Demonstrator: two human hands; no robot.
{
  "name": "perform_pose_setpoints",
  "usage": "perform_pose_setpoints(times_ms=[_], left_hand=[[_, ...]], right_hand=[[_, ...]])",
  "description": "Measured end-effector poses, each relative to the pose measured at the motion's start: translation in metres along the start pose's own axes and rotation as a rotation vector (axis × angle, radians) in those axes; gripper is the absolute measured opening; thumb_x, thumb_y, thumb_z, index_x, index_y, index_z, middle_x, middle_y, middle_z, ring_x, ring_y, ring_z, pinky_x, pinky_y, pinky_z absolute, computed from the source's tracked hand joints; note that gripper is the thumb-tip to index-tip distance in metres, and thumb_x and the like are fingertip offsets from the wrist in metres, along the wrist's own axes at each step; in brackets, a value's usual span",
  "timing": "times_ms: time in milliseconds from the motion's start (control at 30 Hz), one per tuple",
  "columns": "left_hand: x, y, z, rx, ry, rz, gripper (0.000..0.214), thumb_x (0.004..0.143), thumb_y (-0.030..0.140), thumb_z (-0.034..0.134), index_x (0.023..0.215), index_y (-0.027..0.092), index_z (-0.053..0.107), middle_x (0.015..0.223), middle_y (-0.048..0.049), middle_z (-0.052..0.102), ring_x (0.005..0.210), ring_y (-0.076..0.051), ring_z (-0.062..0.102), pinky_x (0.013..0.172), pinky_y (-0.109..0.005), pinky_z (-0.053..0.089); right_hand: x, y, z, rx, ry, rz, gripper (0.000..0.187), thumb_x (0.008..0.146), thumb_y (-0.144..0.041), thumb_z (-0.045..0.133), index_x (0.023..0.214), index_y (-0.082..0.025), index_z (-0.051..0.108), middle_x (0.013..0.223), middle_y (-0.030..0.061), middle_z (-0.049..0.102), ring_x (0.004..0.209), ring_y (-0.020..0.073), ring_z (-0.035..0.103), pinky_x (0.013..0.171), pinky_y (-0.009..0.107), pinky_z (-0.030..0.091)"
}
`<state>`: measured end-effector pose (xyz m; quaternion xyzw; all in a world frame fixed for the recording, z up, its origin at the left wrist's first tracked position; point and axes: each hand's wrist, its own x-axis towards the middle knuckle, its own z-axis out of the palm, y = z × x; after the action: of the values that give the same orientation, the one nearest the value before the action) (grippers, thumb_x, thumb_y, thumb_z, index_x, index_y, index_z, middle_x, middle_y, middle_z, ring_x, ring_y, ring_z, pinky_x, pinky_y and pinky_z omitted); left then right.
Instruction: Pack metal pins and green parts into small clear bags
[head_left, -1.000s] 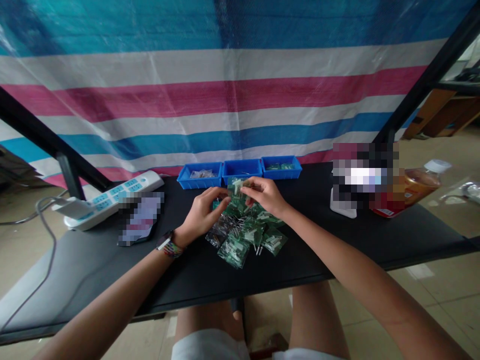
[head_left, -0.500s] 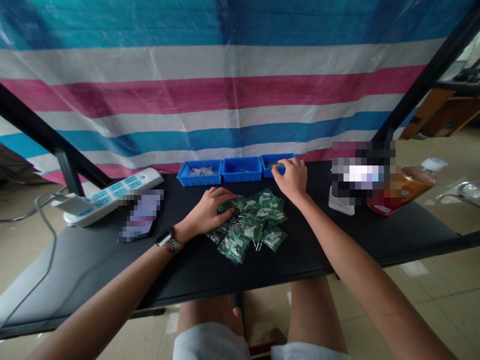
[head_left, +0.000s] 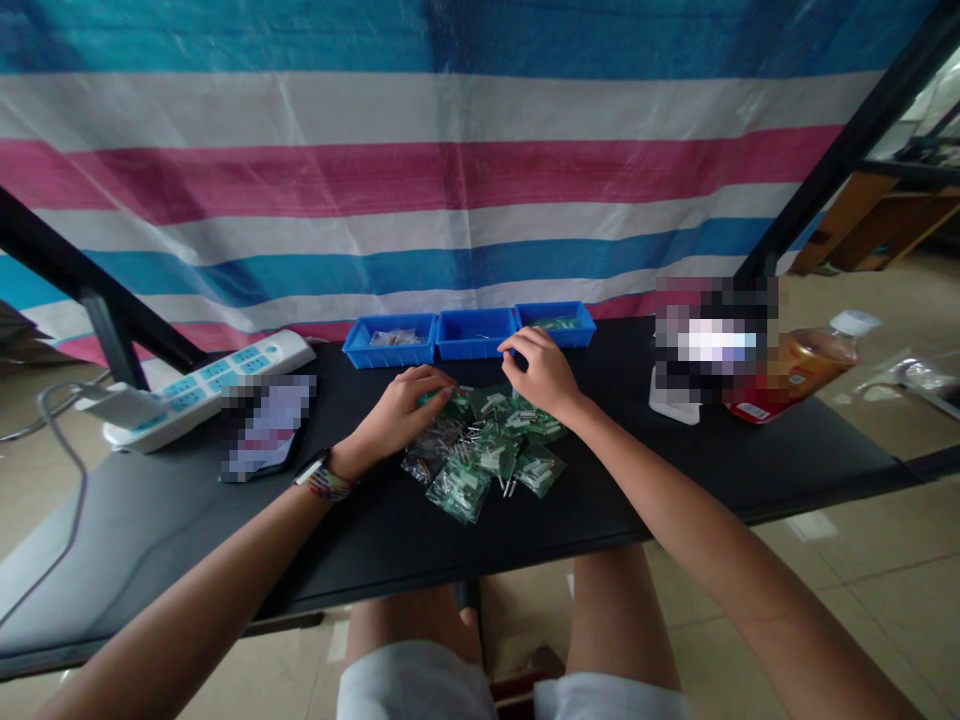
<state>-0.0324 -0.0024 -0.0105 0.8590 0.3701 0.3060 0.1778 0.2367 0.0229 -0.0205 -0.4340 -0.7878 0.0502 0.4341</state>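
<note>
A pile of small clear green-tinted bags (head_left: pixel 491 458) with white and metal pieces lies on the black table, with loose metal pins among them. My left hand (head_left: pixel 401 410), a band at its wrist, is at the pile's upper left edge. Its thumb and fingers close on a green bag there, mostly hidden by the hand. My right hand (head_left: pixel 541 372) hovers over the pile's far edge, just in front of the blue bins. Its thumb and index finger are apart, nothing visible between them. Green bags lie in the right blue bin (head_left: pixel 583 334).
The left blue bin (head_left: pixel 360 352) holds clear bags; the middle blue bin (head_left: pixel 476 350) has a thin metal piece. A power strip (head_left: pixel 217 385) and a phone (head_left: pixel 270 430) lie left. A bottle (head_left: pixel 802 365) and a white stand (head_left: pixel 673 400) are right. A striped sheet (head_left: pixel 465 180) hangs behind.
My right hand has moved from the right blue bin back toward the pile, leftward and nearer. My left hand has stayed at the pile, its thumb drawn closer to the fingers.
</note>
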Motion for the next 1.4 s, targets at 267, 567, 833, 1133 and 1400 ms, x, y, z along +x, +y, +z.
perform_pose_setpoints(times_ms=[267, 567, 833, 1133, 1400], left_hand=[[0.001, 0.011, -0.006, -0.066, 0.183, -0.044, 0.04, 0.106, 0.047, 0.056, 0.082, 0.019, 0.069, 0.081, -0.004, 0.067, 0.075, -0.018, 0.061, 0.071, -0.029, 0.049], [-0.005, 0.02, 0.003, -0.339, 0.185, -0.086, 0.039, 0.103, 0.045, 0.067, 0.133, 0.02, 0.064, 0.102, -0.0075, 0.076, 0.089, -0.022, 0.073, 0.077, -0.031, 0.058], [-0.006, 0.018, -0.006, 0.078, 0.214, 0.19, 0.019, 0.102, 0.026, 0.064, 0.117, 0.025, 0.075, 0.129, -0.011, 0.071, 0.122, -0.027, 0.066, 0.108, -0.045, 0.053], [-0.005, 0.013, 0.002, -0.215, 0.292, -0.055, 0.028, 0.097, 0.048, 0.076, 0.098, 0.02, 0.074, 0.091, -0.0053, 0.076, 0.084, -0.021, 0.069, 0.078, -0.033, 0.055], [-0.005, 0.01, 0.008, -0.444, 0.192, -0.168, 0.037, 0.092, 0.053, 0.081, 0.088, 0.018, 0.069, 0.085, -0.0043, 0.073, 0.078, -0.018, 0.066, 0.069, -0.03, 0.053]], right_hand=[[-0.004, -0.033, 0.014, 0.629, -0.179, 0.206, 0.018, 0.094, -0.038, 0.073, 0.102, -0.022, 0.075, 0.099, 0.0042, 0.078, 0.095, 0.0224, 0.072, 0.085, 0.036, 0.053], [-0.005, -0.045, 0.021, 1.015, -0.263, 0.408, 0.049, 0.076, -0.049, 0.093, 0.114, -0.025, 0.071, 0.07, -0.006, 0.055, 0.069, 0.0189, 0.065, 0.066, 0.035, 0.06], [-0.004, -0.04, 0.018, 1.146, -0.236, 0.546, 0.058, 0.07, -0.047, 0.098, 0.115, -0.025, 0.071, 0.069, -0.0071, 0.057, 0.066, 0.0177, 0.068, 0.067, 0.035, 0.064], [-0.005, -0.042, 0.009, 0.942, -0.221, 0.339, 0.042, 0.092, -0.063, 0.072, 0.098, -0.022, 0.079, 0.079, -0.0002, 0.062, 0.071, 0.015, 0.058, 0.065, 0.029, 0.049], [-0.01, -0.047, 0.021, 0.894, -0.238, 0.367, 0.037, 0.082, -0.055, 0.085, 0.097, -0.023, 0.076, 0.081, 0.0007, 0.068, 0.071, 0.0181, 0.064, 0.063, 0.031, 0.054]])
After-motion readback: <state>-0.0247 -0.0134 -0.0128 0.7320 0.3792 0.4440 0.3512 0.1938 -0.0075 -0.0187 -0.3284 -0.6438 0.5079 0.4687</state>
